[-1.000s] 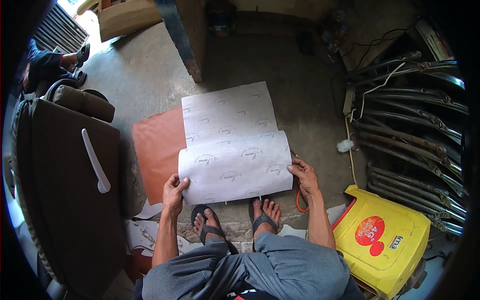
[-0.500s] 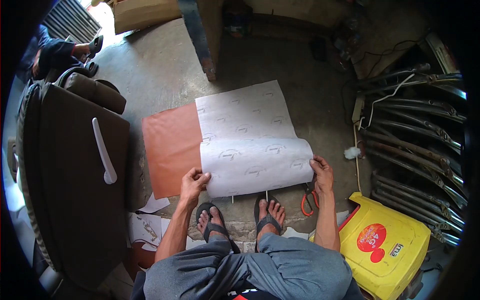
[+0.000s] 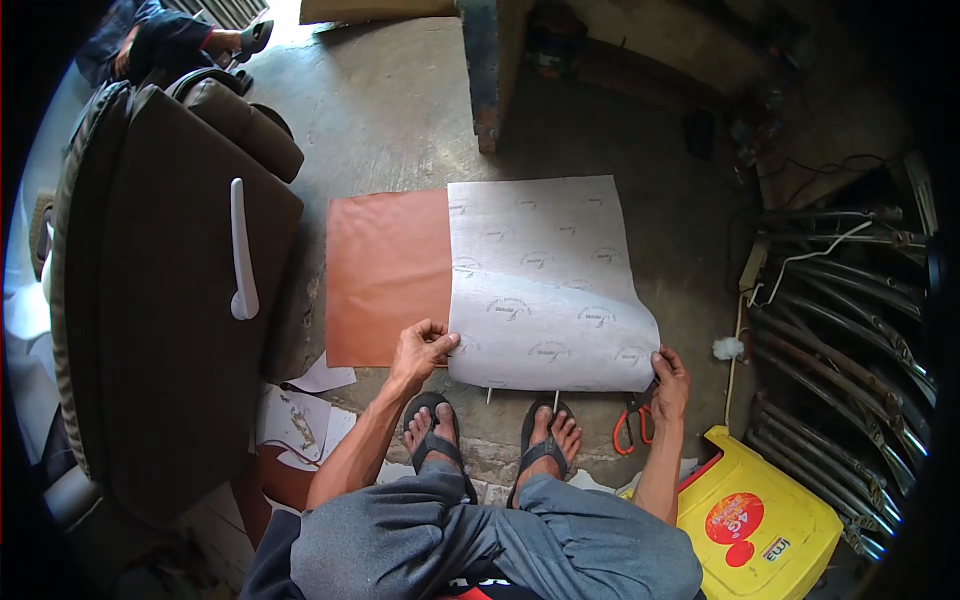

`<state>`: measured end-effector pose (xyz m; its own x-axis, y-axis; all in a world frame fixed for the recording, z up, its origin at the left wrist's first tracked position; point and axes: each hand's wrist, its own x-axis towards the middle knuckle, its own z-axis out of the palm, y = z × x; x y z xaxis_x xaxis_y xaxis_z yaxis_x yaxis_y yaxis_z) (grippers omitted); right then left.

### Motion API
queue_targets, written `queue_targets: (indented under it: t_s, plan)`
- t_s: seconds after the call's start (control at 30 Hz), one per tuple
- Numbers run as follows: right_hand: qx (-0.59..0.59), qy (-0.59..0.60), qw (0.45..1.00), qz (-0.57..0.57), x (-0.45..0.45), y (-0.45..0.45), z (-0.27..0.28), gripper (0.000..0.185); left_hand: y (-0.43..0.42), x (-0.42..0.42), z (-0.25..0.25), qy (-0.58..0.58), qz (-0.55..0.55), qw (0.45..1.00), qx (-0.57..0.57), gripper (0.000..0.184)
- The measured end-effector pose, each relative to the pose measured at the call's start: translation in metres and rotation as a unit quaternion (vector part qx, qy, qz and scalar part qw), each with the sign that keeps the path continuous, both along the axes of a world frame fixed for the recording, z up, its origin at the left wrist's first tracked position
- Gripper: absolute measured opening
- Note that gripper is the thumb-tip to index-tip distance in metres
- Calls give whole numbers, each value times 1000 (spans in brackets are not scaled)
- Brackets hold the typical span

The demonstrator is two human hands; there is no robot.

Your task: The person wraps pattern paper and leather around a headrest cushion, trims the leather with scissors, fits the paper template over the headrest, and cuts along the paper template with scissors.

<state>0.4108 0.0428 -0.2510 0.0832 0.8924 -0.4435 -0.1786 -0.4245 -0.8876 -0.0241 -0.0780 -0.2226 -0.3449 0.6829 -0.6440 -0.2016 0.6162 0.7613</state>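
A white sheet [image 3: 540,290] printed with grey logos lies on the floor in front of me, with a slight bulge across its middle. At its left a reddish-brown leather-like sheet [image 3: 388,280] shows; I cannot tell whether the white is its own backing folded over. My left hand [image 3: 426,350] pinches the white sheet's near left edge between thumb and fingers. Over at the near right corner, my right hand [image 3: 671,384] holds the edge with its thumb on top. Scissors with red handles [image 3: 632,428] rest on the floor beside my right hand. Two thin pale rods poke out under the near edge.
A dark padded seat part with a white handle [image 3: 242,260] stands at left. To the right are stacked metal frames [image 3: 840,320] and a yellow plastic box [image 3: 765,530]. White scraps [image 3: 300,420] lie near my left arm. A seated person's leg [image 3: 180,40] shows top left.
The white sheet's near part has come down flatter and its raised fold has sunk. Both hands still hold its edge. My view has shifted, so the surroundings sit farther right.
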Motion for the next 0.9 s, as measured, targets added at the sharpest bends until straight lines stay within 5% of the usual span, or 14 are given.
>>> queue_targets:
  t_s: [0.2, 0.33, 0.4, 0.47, 0.6, 0.67, 0.8, 0.87, 0.9]
  plan:
    - [3, -102, 992, 72, 9, -11, 9, 37, -21, 0, -13, 9, -18, 1000, 22, 23]
    - [-80, -302, 932, 185, 1, -15, 30, 49, -25, -3, -18, 26, -26, 999, 29, 23]
    - [137, -563, 799, 162, -21, -19, 34, 50, -24, -3, -18, 35, -40, 998, 34, 23]
    - [240, -475, 825, 191, -76, -12, 71, 51, -21, -1, -18, 58, -40, 997, 42, 20]
    - [353, -423, 741, 383, -157, 0, 82, 70, -22, 0, -31, 64, -48, 995, 57, 18]
    - [353, -502, 580, 536, -181, 1, 78, 92, -22, 1, -26, 97, -42, 993, 51, 18]
    - [335, -541, 497, 590, -183, 8, 57, 105, -24, 5, -3, 130, -71, 989, 16, 23]
    - [350, -558, 471, 586, -181, 7, 54, 108, -24, 15, 4, 420, -101, 896, 101, 36]
    - [363, -555, 472, 581, -178, 7, 50, 109, -21, 19, 11, 445, -127, 877, 126, 55]
